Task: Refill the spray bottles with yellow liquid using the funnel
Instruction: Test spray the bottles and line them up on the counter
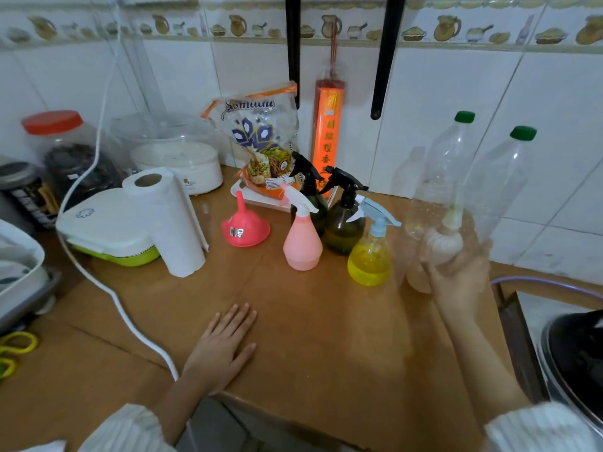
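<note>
Several spray bottles stand together on the brown counter [310, 337]: a pink one [301, 246], a clear one with a blue trigger and yellow liquid [368, 261], and two dark ones with black triggers [346, 226] behind. A pink funnel [244, 225] rests mouth-down to their left. My right hand [456, 282] grips a large clear plastic bottle with a green cap [447, 177], blurred and doubled by motion, at the counter's right. My left hand [225, 344] lies flat on the counter, fingers apart, holding nothing.
A paper towel roll [169, 220] and a white-green lidded box [107, 230] stand left. A snack bag [261, 138] and red incense pack [328, 132] lean on the tiled wall. A white cable [98, 278] crosses the counter. A black pan [577, 353] sits at right.
</note>
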